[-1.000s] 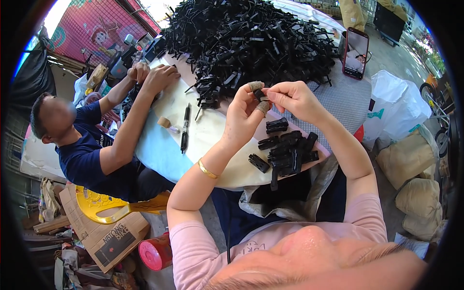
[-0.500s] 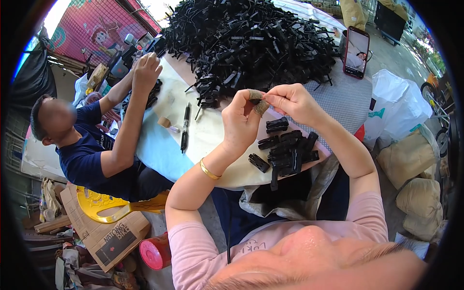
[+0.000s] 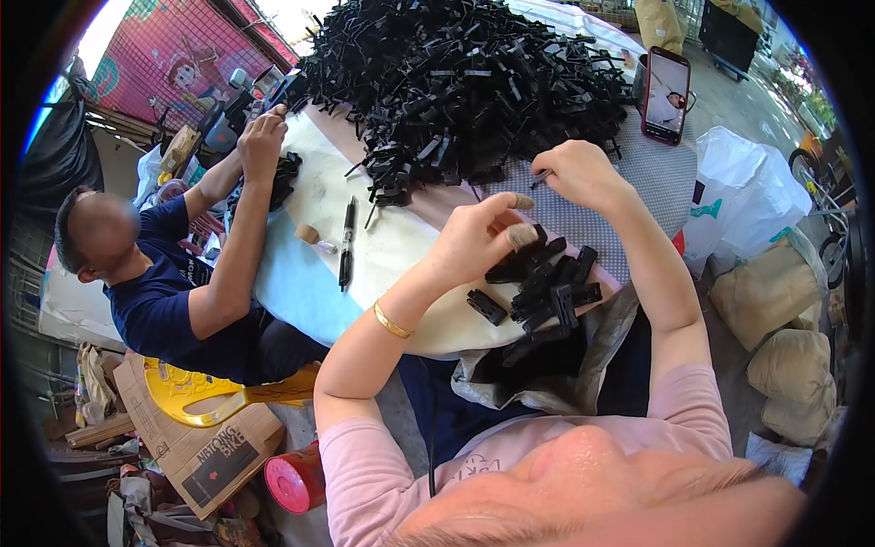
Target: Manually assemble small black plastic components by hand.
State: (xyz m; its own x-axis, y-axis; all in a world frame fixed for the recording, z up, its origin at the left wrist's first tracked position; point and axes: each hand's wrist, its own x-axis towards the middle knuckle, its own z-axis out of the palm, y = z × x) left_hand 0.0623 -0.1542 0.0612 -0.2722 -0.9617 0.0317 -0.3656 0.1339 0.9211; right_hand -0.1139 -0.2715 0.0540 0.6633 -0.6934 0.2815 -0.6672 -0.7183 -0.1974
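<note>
My left hand [image 3: 474, 239] hovers over the near edge of a small cluster of black plastic parts [image 3: 553, 290]. Its thumb and a finger, both wrapped in tan tape, stand apart with nothing visible between them. Farther right, my right hand [image 3: 583, 175] is closed in a pinch on a small black plastic piece [image 3: 541, 179], close to the front of a large heap of black plastic parts [image 3: 474, 82]. One separate black part [image 3: 487, 307] lies left of the cluster.
A black pen [image 3: 347, 244] and a tape roll [image 3: 306, 233] lie on the table's left side. A phone [image 3: 666, 96] stands at the right. Across the left edge, a co-worker [image 3: 164, 283] handles something. An open sack [image 3: 533, 369] hangs at the near edge.
My hands have come apart. The right has moved right and slightly up with a small black piece; the left has opened and shifted right and down toward the cluster.
</note>
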